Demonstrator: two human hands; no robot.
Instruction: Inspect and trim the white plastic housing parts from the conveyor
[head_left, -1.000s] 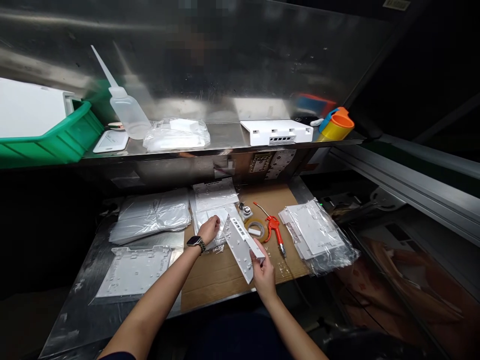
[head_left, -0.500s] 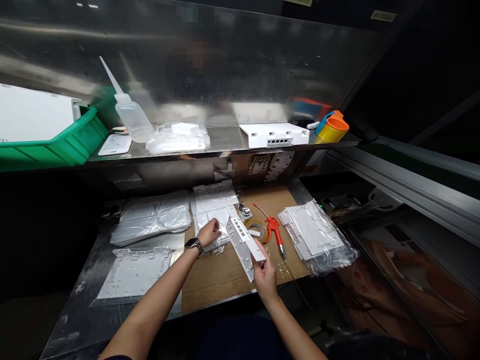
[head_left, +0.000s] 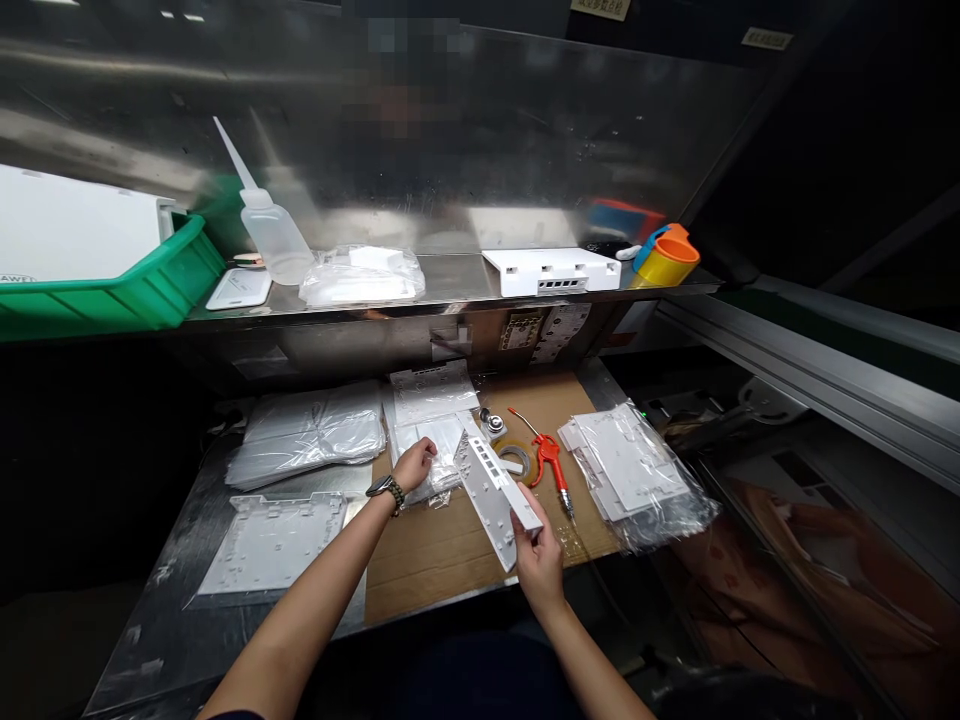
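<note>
- Right hand (head_left: 540, 552): thumb and fingers closed on the near end of a white plastic cover (head_left: 489, 502).
- The cover sits tilted, reaching up and leftward from that hand, above the cardboard (head_left: 420, 575).
- Left hand (head_left: 412, 467): fingers half curled, just left of the cover's far end and apart from it; whether it pinches anything, I cannot tell.
- Watch (head_left: 385, 487) on the left wrist.
- Tape roll (head_left: 532, 462) just right of the cover, then a red air gun (head_left: 550, 455).
- Farther right, bagged white panels (head_left: 634, 465).
</note>
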